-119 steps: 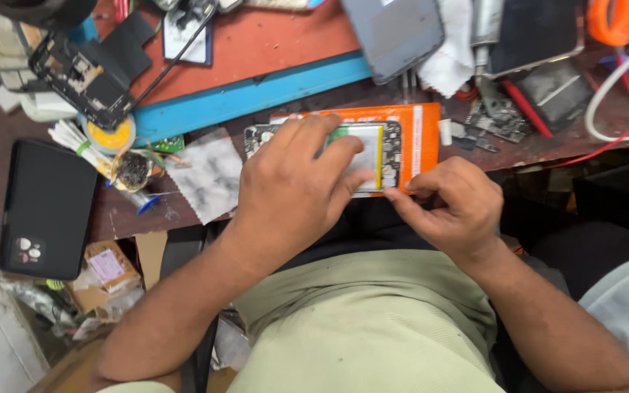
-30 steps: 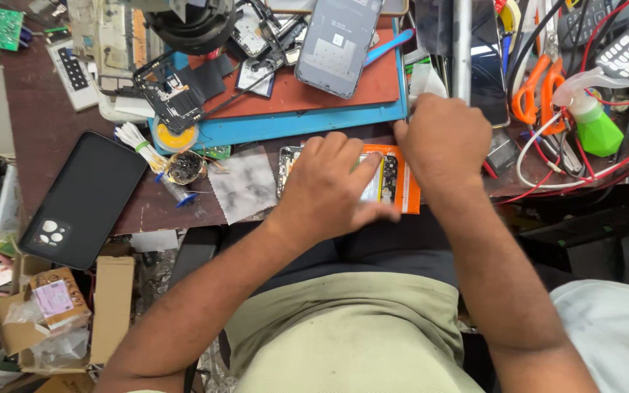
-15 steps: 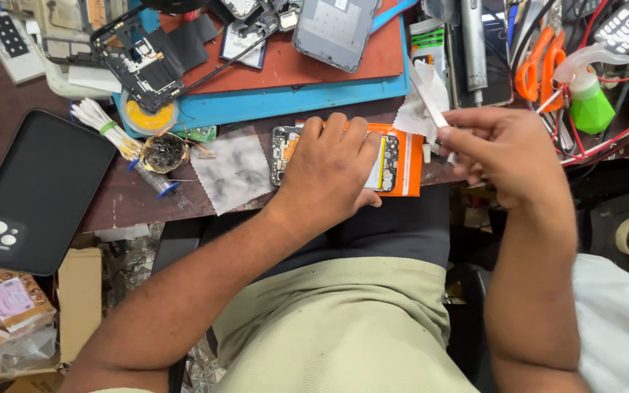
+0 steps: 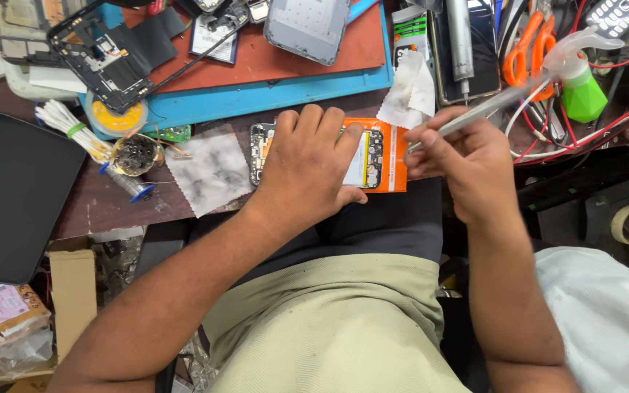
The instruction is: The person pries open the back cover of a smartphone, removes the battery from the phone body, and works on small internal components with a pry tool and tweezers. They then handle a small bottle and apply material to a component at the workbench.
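Cluttered workbench (image 4: 111, 204): left hand (image 4: 307, 171) lies flat on opened phone (image 4: 369, 156), right hand (image 4: 467, 164) fingers pinching slim tool (image 4: 489, 109).

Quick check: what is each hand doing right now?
Left hand: open, flat, pressing on the opened phone lying on its orange pad.
Right hand: closed on a thin silver metal tool.

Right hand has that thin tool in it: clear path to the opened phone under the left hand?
Probably yes. The right hand holds the thin tool right beside the orange mat, nothing between. But the left hand covers most of the opened phone; only its right end is exposed.
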A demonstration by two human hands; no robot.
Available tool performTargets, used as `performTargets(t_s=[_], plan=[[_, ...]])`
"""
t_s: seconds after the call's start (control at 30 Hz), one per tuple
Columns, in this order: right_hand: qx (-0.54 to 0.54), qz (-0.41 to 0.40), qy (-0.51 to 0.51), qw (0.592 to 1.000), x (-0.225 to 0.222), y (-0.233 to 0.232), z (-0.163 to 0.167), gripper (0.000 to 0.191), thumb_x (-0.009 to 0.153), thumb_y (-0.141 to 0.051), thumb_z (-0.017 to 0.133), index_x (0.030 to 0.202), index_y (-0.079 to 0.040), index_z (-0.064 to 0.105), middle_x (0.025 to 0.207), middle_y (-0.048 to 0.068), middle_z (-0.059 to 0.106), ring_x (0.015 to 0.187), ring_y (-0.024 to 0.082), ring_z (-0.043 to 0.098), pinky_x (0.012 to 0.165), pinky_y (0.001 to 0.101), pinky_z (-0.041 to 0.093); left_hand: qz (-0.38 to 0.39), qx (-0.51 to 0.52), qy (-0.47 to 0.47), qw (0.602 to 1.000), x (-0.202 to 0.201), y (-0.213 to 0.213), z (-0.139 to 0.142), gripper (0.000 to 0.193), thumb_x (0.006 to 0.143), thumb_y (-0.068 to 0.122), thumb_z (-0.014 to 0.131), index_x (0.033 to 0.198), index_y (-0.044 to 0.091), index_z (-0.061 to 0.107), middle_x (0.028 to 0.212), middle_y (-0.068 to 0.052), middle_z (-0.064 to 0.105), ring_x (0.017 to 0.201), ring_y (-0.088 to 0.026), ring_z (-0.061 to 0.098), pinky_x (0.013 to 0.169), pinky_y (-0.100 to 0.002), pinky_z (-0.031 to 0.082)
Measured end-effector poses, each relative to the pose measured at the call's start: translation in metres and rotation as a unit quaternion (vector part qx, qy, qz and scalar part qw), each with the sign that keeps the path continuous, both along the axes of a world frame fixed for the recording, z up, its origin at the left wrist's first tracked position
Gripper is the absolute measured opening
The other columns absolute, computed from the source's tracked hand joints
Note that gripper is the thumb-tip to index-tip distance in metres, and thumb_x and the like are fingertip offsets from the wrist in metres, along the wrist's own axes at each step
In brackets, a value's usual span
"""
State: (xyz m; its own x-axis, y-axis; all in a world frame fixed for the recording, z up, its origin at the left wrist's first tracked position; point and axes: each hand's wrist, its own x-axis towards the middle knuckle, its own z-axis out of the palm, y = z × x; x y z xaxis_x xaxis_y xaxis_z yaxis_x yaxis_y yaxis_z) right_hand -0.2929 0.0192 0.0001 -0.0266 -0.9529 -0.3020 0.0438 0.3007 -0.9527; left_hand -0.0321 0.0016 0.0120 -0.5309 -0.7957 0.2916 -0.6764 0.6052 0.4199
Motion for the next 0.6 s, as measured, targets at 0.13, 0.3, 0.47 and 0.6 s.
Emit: performTargets(t_s=[0.13, 0.3, 0.47, 0.6], plan=[[-0.158, -0.022, 0.051, 0.986, 0.012, 0.026, -0.011, 0.018, 0.109, 0.001, 0.068, 0.124, 0.005, 0.058, 0.109, 0.02, 0.07, 0.095, 0.022, 0.074, 0.086, 0.036, 0.066, 0.001, -0.004, 0.012, 1.0, 0.0, -0.001, -0.002, 0.092, 0.049, 0.057, 0.092, 0.118, 0.002, 0.065, 0.103, -0.01, 0.054, 0.097, -0.028, 0.049, 0.081, -0.043, 0.037], [-0.287, -0.041, 0.016, 0.957, 0.024, 0.051, -0.045, 0.036, 0.108, 0.001, 0.068, 0.126, -0.008, 0.039, 0.114, 0.022, 0.069, 0.099, 0.023, 0.074, 0.089, 0.0305, 0.064, -0.003, 0.004, 0.041, 0.999, 0.002, -0.007, -0.01, 0.087, 0.049, 0.059, 0.093, 0.111, 0.005, 0.065, 0.103, -0.012, 0.054, 0.097, -0.031, 0.048, 0.079, -0.046, 0.036], [-0.339, -0.026, 0.133, 0.931, 0.027, 0.052, -0.066, 0.042, 0.107, 0.001, 0.067, 0.124, -0.012, 0.03, 0.116, 0.024, 0.066, 0.104, 0.023, 0.071, 0.089, 0.0275, 0.061, 0.034, 0.004, 0.042, 0.999, -0.006, 0.0, -0.013, 0.084, 0.055, 0.059, 0.093, 0.114, 0.005, 0.064, 0.104, -0.011, 0.051, 0.097, -0.03, 0.047, 0.078, -0.045, 0.035], [-0.353, -0.012, 0.156, 0.922, 0.03, 0.045, -0.067, 0.043, 0.107, 0.002, 0.066, 0.123, -0.011, 0.029, 0.117, 0.024, 0.064, 0.104, 0.023, 0.072, 0.09, 0.0289, 0.063, 0.038, 0.008, 0.053, 0.998, -0.007, -0.001, -0.012, 0.086, 0.055, 0.057, 0.092, 0.116, 0.004, 0.064, 0.103, -0.011, 0.051, 0.096, -0.03, 0.047, 0.078, -0.045, 0.034]])
